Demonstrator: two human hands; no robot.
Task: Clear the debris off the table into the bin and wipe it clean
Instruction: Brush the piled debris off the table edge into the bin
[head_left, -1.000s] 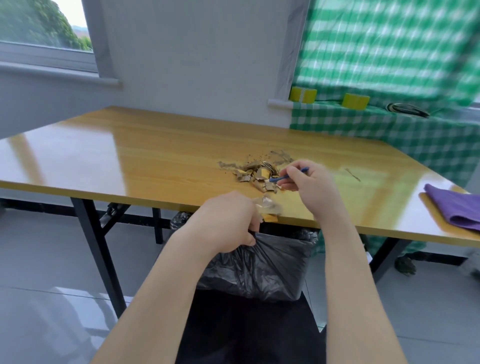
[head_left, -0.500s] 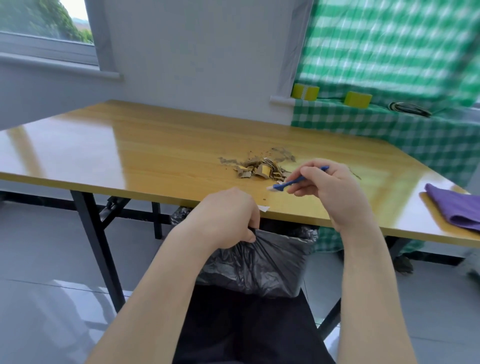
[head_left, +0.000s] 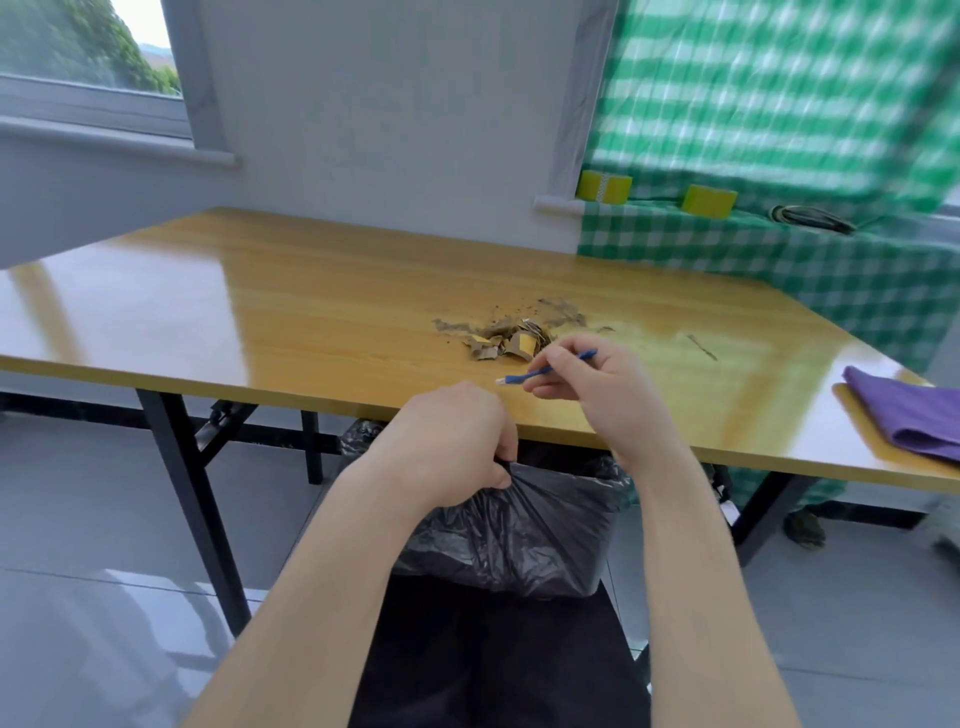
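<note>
A small heap of brown and yellow debris lies on the wooden table, a short way in from its near edge. My right hand pinches a thin blue stick with a white tip just in front of the heap, above the tabletop. My left hand grips the rim of a black bin bag that hangs under the table's near edge. A folded purple cloth rests on the table's right end.
Black table legs stand to the left of the bin. A green checked cloth covers the ledge behind the table, with two yellow tape rolls on it. A thin dark twig lies right of the heap.
My right hand has drawn back from the debris toward the near edge with the blue stick. The scraps that hung at the table's edge by my left hand are gone.
</note>
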